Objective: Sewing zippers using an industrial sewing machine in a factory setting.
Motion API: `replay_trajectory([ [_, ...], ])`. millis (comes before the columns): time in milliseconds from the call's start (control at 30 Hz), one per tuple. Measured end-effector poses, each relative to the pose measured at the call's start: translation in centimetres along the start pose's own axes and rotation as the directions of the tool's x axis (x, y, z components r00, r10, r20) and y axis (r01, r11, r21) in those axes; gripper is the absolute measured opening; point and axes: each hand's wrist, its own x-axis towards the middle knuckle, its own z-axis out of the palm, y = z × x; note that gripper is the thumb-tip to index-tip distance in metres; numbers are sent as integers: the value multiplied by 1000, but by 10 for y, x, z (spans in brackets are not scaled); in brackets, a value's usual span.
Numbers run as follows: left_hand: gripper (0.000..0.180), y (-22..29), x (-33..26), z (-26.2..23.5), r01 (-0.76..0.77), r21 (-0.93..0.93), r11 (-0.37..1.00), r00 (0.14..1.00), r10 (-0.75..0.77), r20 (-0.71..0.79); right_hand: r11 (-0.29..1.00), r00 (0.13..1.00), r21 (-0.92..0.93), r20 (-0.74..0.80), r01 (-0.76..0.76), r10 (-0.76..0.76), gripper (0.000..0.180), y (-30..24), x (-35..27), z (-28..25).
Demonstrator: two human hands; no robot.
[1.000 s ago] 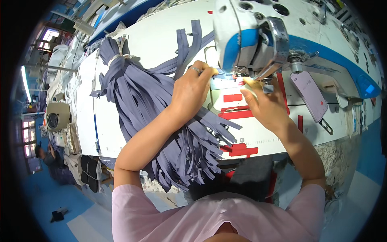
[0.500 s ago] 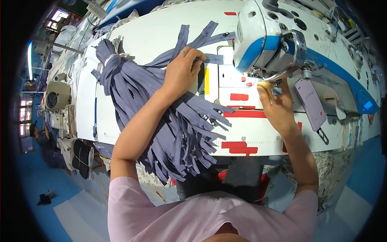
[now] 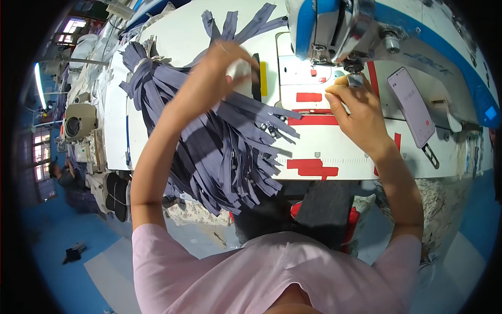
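A thick bundle of grey-blue zippers, tied near its far left end, lies across the sewing table, with metal sliders near the loose ends. Above it is my left hand, smeared by motion, thumb and fingers apart and nothing visible between them. Several loose zipper strips fan out beyond that hand toward the sewing machine. My right hand is beside the needle area, under the machine head. Its fingers are bent, with thumb and forefinger close together; whatever they pinch is too small to make out.
A phone lies on the table right of my right hand. Red tape strips and a yellow strip mark the white tabletop. Farther left are another machine and a person.
My left hand has come away from the loose zipper strips, and its fingers have spread. My right hand stays near the needle area. The whole view has shifted slightly.
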Motion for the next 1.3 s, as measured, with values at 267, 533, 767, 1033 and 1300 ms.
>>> replay_trajectory([
  [267,27,26,-22,24,-79,-134,988,975,104,198,955,970,248,138,162,-200,31,-16,2,5],
  [533,17,19,-15,24,38,-259,965,965,32,260,924,944,302,157,235,-291,44,-22,5,16],
  [767,10,41,0,25,135,-307,942,985,-94,145,937,978,337,208,-89,18,53,-28,4,12],
  [1033,15,39,31,46,389,-414,823,909,-271,317,987,996,137,-2,-85,86,20,-16,4,19],
  [1300,14,44,31,67,-243,136,960,930,270,-250,992,994,-57,2,-109,109,16,-9,2,17],
])
